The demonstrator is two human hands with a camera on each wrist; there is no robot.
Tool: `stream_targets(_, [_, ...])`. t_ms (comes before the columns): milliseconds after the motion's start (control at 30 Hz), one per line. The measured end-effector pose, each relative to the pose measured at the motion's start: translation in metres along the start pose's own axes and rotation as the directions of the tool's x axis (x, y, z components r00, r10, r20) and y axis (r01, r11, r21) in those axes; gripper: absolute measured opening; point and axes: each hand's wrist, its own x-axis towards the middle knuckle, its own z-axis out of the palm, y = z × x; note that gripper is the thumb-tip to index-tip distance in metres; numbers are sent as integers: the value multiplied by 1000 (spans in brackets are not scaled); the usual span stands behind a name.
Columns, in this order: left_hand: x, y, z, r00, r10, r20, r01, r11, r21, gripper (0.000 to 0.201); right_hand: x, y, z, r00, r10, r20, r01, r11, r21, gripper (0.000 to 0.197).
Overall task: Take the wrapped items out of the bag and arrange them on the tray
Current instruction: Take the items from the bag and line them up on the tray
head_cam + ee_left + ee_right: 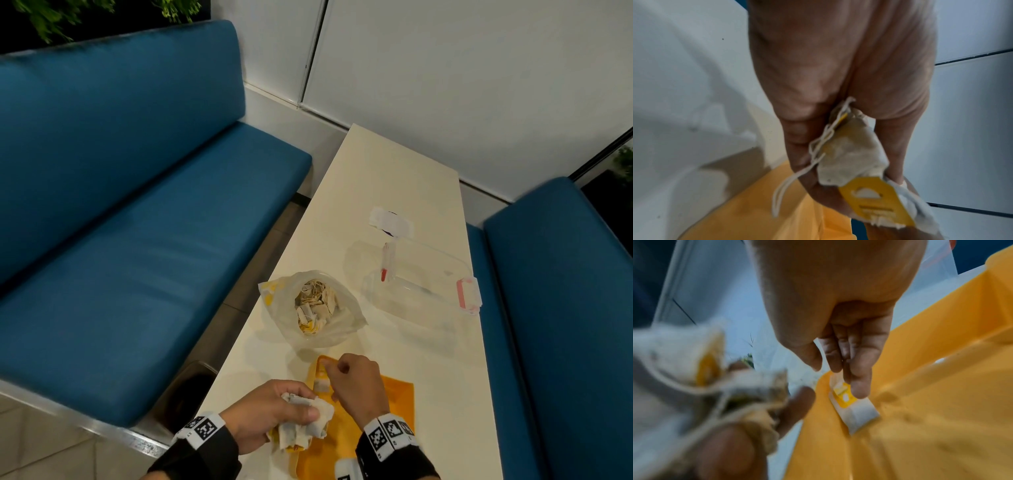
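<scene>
My left hand (274, 414) grips a bunch of wrapped tea bags (308, 425) at the near left, over the left edge of an orange tray (387, 404). In the left wrist view the bundle (851, 155) shows pale paper, loose strings and a yellow tag. My right hand (346, 373) hovers over the tray's far end, and its fingertips (859, 391) touch one small wrapped item (855, 410) lying on the tray (931, 386), thumb apart. The clear plastic bag (346, 322) stands open just beyond, with several more wrapped items inside.
A clear lidded container (421, 284) with pink latches sits at the right of the cream table (394, 178), with a white paper slip (390, 221) beyond it. Blue benches (137, 240) flank the table on both sides.
</scene>
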Motion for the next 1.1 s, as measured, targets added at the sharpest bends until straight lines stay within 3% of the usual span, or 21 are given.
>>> stream_targets(100, [0, 6, 1, 1000, 19, -23, -19, 1000, -16, 34, -14, -3, -21, 998, -20, 60, 8, 981, 196, 35])
stream_targets(200, [0, 10, 2, 995, 86, -49, -86, 996, -11, 33, -29, -7, -40, 977, -19, 214, -72, 909, 411, 36])
stream_targets(333, [4, 14, 8, 983, 173, -57, -171, 984, 42, 51, -38, -6, -43, 948, -60, 312, -72, 917, 394, 33])
stream_targets(533, [10, 15, 9, 985, 164, -59, -166, 985, -40, 52, -33, -3, -46, 965, -80, 251, -63, 857, 512, 27])
stream_targets(700, [6, 18, 8, 992, 115, -60, -122, 984, -129, 30, -33, 2, -46, 982, -85, 168, -40, 779, 626, 24])
stream_targets(967, [5, 17, 7, 994, 69, -85, -81, 985, -153, 30, -29, 16, -42, 994, -112, 19, 74, 765, 639, 28])
stream_targets(1100, [3, 17, 7, 995, 59, -81, -70, 987, -142, 33, -28, 22, -44, 989, -145, 16, 108, 802, 588, 14])
